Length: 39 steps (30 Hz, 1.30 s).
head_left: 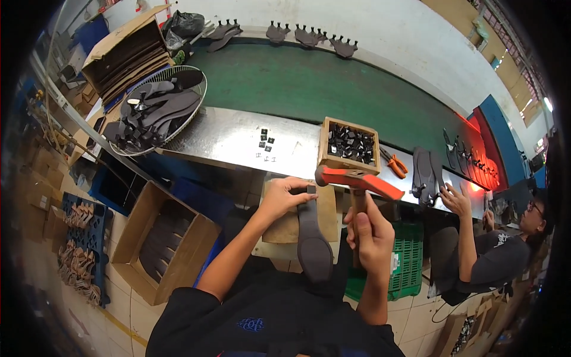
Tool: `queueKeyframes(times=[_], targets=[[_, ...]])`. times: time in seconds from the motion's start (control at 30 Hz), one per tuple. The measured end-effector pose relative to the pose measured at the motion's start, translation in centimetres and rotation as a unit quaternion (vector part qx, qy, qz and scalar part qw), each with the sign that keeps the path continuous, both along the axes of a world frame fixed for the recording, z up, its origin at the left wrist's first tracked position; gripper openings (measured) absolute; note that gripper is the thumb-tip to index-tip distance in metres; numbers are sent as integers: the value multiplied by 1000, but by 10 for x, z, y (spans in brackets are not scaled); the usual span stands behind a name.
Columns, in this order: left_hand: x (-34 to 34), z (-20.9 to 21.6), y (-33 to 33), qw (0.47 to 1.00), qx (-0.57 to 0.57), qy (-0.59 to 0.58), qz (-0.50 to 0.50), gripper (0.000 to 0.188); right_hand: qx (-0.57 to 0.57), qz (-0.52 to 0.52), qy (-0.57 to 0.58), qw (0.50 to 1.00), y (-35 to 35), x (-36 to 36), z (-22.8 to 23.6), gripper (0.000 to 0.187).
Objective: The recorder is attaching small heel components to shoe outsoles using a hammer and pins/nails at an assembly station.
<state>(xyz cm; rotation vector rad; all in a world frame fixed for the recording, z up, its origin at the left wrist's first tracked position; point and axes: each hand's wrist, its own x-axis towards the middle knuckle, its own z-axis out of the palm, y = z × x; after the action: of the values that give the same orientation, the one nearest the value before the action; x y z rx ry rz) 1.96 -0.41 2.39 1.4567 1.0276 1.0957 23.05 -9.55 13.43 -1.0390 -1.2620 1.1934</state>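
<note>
Between pinched left fingers [299, 182] sits a dark heel [311, 190]; right fingers [364, 226] clasp a hammer [358, 179].

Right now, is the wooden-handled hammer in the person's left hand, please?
No, the right hand grips the hammer, while the left hand pinches a black block.

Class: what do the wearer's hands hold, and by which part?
Right hand: hammer, by its wooden handle. Left hand: dark sole, pinched at the small black block on its narrow end.

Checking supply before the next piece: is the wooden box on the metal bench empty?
Not empty: many small black pieces show inside the open wooden box; cannot tell how deep.
</note>
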Motion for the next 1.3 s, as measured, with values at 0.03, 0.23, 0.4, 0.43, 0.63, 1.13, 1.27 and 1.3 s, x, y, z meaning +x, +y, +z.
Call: queueKeyframes(times=[0.03,0.23,0.4,0.43,0.63,1.13,1.27,1.3], targets=[[0,-1,1,1000,17,1,-3,29,71,-14,-143,987,-3,0,-7,38],[0,-1,1,1000,16,6,8,31,115,-18,-326,938,-3,-13,-13,37],[3,-1,1,998,54,40,3,42,171,-14,-335,926,7,-9,-25,38],[1,-1,-4,992,42,122,-2,80,187,-7,-346,919,6,-3,-19,35],[-11,-6,-20,950,135,280,-17,129,323,-88,-259,906,-21,2,43,41],[-3,-18,-21,906,212,360,65,52,225,4,-394,891,1,5,1,38],[-7,17,-47,958,223,178,-5,22,164,-98,-334,923,7,21,4,38],[-9,38,-67,983,136,94,-84,18,222,-72,-376,897,12,24,-3,40]])
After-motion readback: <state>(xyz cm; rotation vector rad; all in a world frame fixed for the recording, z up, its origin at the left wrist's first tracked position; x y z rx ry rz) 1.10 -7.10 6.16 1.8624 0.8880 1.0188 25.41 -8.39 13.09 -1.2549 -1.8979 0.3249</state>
